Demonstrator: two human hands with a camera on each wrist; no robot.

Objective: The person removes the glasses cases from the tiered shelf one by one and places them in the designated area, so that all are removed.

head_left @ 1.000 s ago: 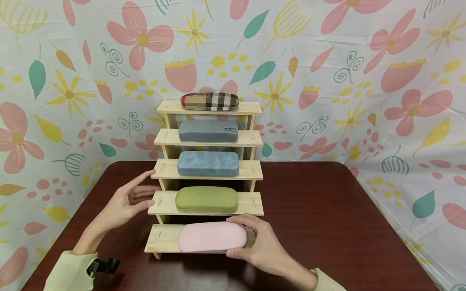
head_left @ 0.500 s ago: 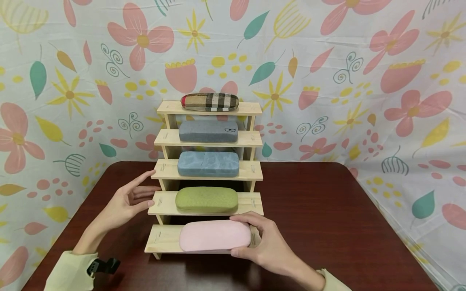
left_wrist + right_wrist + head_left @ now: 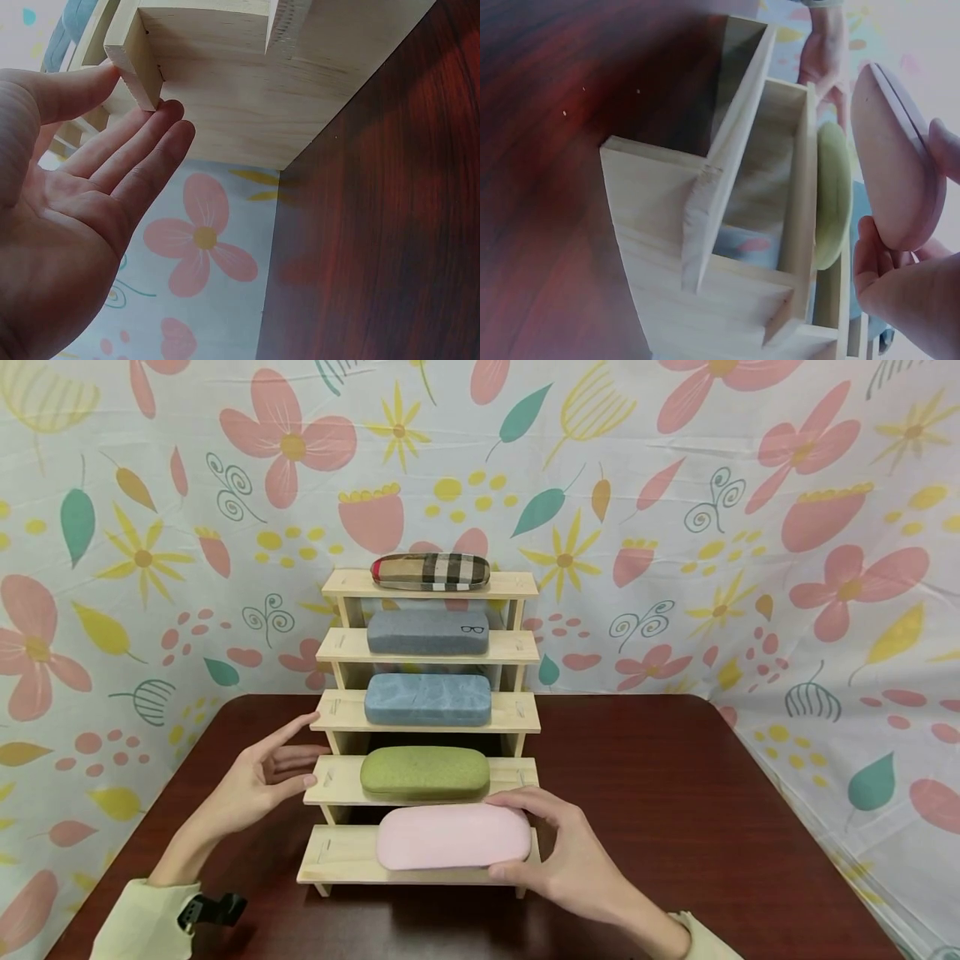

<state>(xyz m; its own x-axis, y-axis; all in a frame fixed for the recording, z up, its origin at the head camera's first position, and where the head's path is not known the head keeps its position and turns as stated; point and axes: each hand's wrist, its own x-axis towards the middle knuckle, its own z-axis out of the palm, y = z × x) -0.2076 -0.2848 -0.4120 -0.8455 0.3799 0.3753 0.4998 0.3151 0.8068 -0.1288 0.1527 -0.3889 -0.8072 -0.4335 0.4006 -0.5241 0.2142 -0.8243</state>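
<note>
A pink glasses case (image 3: 453,836) is up off the bottom shelf of the wooden stepped stand (image 3: 322,860). My right hand (image 3: 562,852) grips its right end, thumb in front and fingers behind. In the right wrist view the case (image 3: 892,161) hangs in the air, its flat underside showing. My left hand (image 3: 258,777) is at the stand's left side, its fairly straight fingers touching the shelf ends. The left wrist view shows its thumb and fingertips against one board end (image 3: 135,64). On the shelf above the pink case lies a green glasses case (image 3: 424,772).
Higher shelves hold a blue case (image 3: 427,699), a grey case (image 3: 427,632) with a glasses print, and a plaid case (image 3: 430,572) on top. The stand rests on a dark red-brown table (image 3: 637,793). Flower-patterned cloth (image 3: 637,443) hangs behind and at both sides.
My right hand has lifted the pink case off the bottom shelf, moving it slightly up and right. The left hand has stayed at the stand's left side.
</note>
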